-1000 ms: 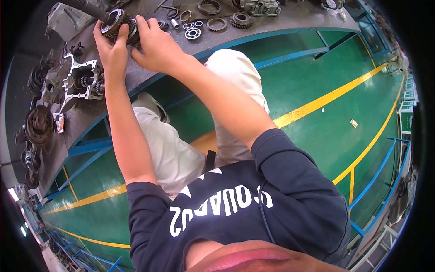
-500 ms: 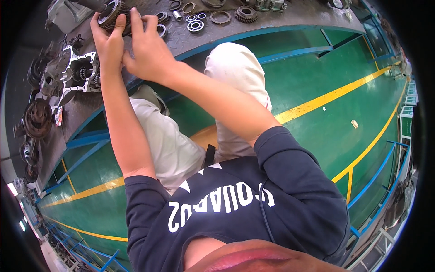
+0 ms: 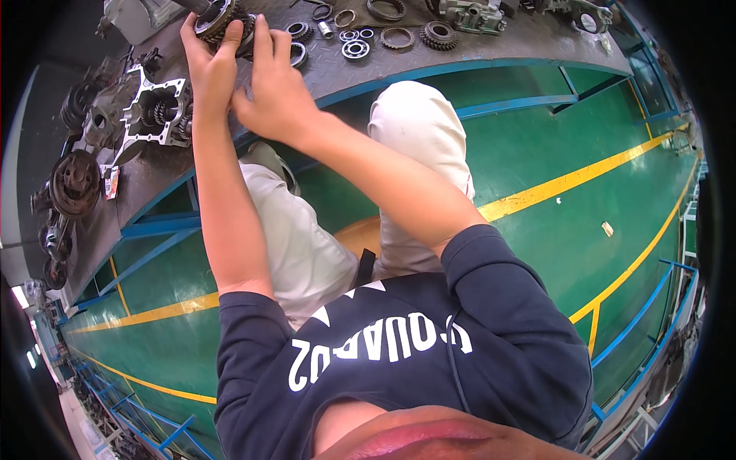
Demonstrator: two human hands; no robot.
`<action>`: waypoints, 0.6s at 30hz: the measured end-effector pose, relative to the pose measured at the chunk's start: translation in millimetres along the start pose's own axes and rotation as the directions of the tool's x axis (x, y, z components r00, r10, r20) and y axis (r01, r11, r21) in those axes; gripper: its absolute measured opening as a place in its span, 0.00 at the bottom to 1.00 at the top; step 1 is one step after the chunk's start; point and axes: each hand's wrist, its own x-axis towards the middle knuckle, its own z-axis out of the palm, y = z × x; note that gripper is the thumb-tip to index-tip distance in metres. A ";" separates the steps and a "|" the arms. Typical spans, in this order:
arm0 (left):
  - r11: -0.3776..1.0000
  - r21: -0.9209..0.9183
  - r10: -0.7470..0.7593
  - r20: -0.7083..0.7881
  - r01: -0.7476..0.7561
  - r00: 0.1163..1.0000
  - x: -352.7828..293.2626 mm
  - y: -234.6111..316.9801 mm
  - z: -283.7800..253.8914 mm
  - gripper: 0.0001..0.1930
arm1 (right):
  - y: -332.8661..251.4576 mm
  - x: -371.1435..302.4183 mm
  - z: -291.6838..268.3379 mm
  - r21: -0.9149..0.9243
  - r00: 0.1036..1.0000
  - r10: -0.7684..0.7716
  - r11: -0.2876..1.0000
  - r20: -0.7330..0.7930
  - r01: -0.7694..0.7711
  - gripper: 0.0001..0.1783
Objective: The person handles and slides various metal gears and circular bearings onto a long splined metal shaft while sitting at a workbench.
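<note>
Near the top left, a toothed metal gear (image 3: 217, 18) sits on a dark shaft (image 3: 193, 4) that runs out of the picture. My left hand (image 3: 212, 73) grips the gear from the near side, thumb on its right and fingers on its left. My right hand (image 3: 276, 92) is close beside it, fingers stretched apart and fingertips at the right side of the gear stack. Its thumb points toward my left wrist, away from the gear. Part of the stack is hidden behind my fingers.
An opened gearbox housing (image 3: 157, 111) stands left of my hands on the metal workbench (image 3: 345, 80). Gears (image 3: 438, 35), bearings (image 3: 356, 50) and rings (image 3: 397, 37) lie to the right. A rusty round part (image 3: 74, 182) sits at the far left. Blue framing (image 3: 521, 107) edges the bench.
The whole view has shifted a little, so bench, parts and hands appear farther right and slightly lower. Both hands keep nearly the same pose at the gear.
</note>
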 end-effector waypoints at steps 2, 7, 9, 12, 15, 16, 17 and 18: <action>1.000 0.011 0.028 -0.011 -0.028 1.000 2.8 -2.4 -6.1 0.33 | 16.3 19.6 -0.7 -0.085 1.000 -0.025 0.996 -0.015 0.024 0.49; 0.994 0.097 -0.045 -0.042 0.049 0.998 -20.4 37.1 -7.1 0.26 | 86.0 108.7 -7.8 0.121 0.961 0.248 0.957 0.118 -0.262 0.24; 0.994 -0.097 -0.053 0.056 0.058 0.997 -5.8 36.7 41.1 0.28 | 192.1 143.3 -53.9 -0.252 0.964 -0.163 0.944 0.209 0.215 0.39; 0.996 -0.077 -0.043 0.035 0.045 0.998 -11.2 28.0 30.1 0.31 | 205.8 130.0 -20.3 -0.399 0.887 0.011 0.895 0.462 0.197 0.38; 0.999 -0.053 -0.007 0.020 0.008 1.000 -12.6 21.6 18.1 0.32 | 182.7 123.6 7.1 -0.631 0.913 0.157 0.765 0.376 0.128 0.38; 0.998 -0.052 -0.026 0.020 0.027 0.999 -15.7 19.8 12.8 0.32 | 171.0 121.5 13.2 -0.616 0.908 0.149 0.775 0.392 0.139 0.38; 0.998 -0.053 -0.024 0.015 0.024 1.000 -15.4 20.8 14.5 0.32 | 166.0 125.8 10.5 -0.671 0.861 0.292 0.737 0.416 0.075 0.38; 0.998 -0.052 -0.022 0.010 0.022 1.000 -15.7 22.0 15.4 0.32 | 159.9 128.7 8.7 -0.726 0.796 0.429 0.688 0.427 0.019 0.38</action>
